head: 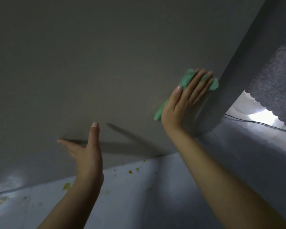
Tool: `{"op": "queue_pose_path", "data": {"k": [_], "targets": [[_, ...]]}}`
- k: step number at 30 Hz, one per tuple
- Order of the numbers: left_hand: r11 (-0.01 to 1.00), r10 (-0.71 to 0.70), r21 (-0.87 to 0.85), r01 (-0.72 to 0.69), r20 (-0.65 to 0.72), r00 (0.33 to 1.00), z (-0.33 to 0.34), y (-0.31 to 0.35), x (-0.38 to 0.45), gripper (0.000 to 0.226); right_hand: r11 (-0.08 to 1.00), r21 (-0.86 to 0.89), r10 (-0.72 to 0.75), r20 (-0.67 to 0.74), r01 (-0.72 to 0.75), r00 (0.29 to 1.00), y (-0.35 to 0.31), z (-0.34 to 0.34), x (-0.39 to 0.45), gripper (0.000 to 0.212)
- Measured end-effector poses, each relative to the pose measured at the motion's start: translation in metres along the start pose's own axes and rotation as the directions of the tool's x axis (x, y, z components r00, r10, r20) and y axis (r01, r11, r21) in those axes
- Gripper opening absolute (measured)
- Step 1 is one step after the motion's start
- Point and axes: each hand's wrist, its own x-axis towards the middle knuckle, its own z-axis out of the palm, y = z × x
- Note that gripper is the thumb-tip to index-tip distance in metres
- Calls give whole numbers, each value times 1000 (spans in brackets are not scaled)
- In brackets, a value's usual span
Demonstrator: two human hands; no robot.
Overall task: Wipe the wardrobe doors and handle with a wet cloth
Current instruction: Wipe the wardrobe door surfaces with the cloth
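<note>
A plain grey wardrobe door fills most of the head view. My right hand presses a green cloth flat against the door with straight fingers, close to the door's right edge. The cloth shows above the fingertips and below the palm. My left hand is raised in front of the lower part of the door, fingers straight and thumb up, holding nothing. No handle is visible.
A pale floor with small yellow specks lies below the door. To the right, a dark patterned curtain hangs with a bright gap beneath it. A thin dark cable runs along there.
</note>
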Motion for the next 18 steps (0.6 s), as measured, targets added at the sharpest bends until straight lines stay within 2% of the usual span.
{"op": "queue_pose_path", "data": {"k": [2,4,7,11,13,14,15,16,18], "targets": [[1000,3,4,-3,-13,1000,2,-2,1,117,1000,-6,-3,-29,2,1000,1,2,9,57],[1000,20,-9,-20,-11,1000,3,0,1,122,998,7,-57,34,57,998,16,1,-2,58],[1000,0,-21,0,2,1000,3,2,1,133,998,1,-60,144,61,988,47,1,-25,62],[1000,-18,-21,19,17,1000,2,5,0,135,997,22,-78,215,75,973,66,-3,-40,63],[1000,-23,-12,23,23,999,2,6,0,135,974,44,-226,259,223,939,61,-8,-40,60],[1000,-19,-4,19,23,1000,1,7,0,135,926,76,-376,300,371,877,54,-8,-42,56],[1000,-11,3,11,25,1000,-1,6,-1,134,840,102,-533,341,534,774,46,-7,-47,52],[1000,2,12,-3,29,1000,-1,6,-2,132,716,119,-677,359,688,642,39,-3,-53,49],[999,32,31,-33,33,999,-3,3,-4,123,448,126,-859,337,885,387,39,11,-66,43]]}}
